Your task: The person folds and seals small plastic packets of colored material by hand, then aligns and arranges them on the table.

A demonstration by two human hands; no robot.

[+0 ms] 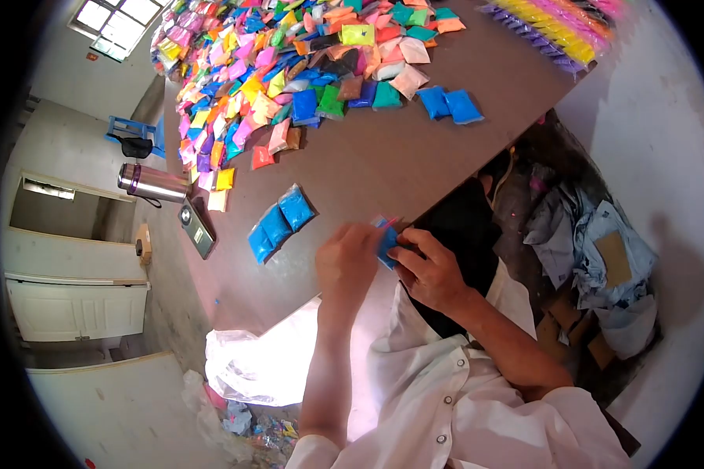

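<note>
Near the table's edge, both hands meet at a small blue packet (386, 243). My left hand (348, 254) is closed at the packet's left side, its fingertips partly blurred. The fingers of my right hand (430, 270) pinch the packet from the right. Left of the hands, a group of blue packets (278, 225) lies on the brown table (352, 172). Two more blue packets (450, 105) lie side by side farther back.
A large pile of colourful packets (289, 86) covers the table's back left. Nearby are a steel flask (155, 183) and a phone (196, 227). Purple, yellow and pink strips (551, 35) lie at the back right. Crumpled bags (594, 242) and cardboard are below the right edge.
</note>
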